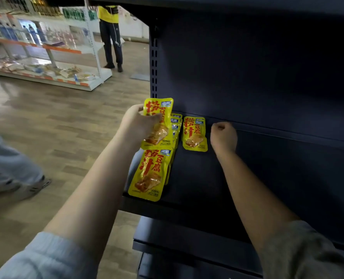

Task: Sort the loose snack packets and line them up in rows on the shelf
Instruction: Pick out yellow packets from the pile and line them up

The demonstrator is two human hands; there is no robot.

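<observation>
left hand (pixel 136 125) grasps one yellow packet (pixel 157 122); right hand (pixel 223 137) clenched, holding nothing; a packet row (pixel 174 129) and two flat packets (pixel 194 133) on dark shelf (pixel 217 178), wood floor (pixel 56 117).

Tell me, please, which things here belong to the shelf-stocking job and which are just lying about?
Job:
yellow tofu packet gripped by left hand
front stack
rear stack
single packet
dark shelf
right hand, fist empty

Lying about:
white shelving unit
bystander in yellow

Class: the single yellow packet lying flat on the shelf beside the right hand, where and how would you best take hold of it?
Pinch the packet at its near bottom edge, coming from the front. It lies flat with that edge facing the open shelf front; fingers can slide under there.
</observation>
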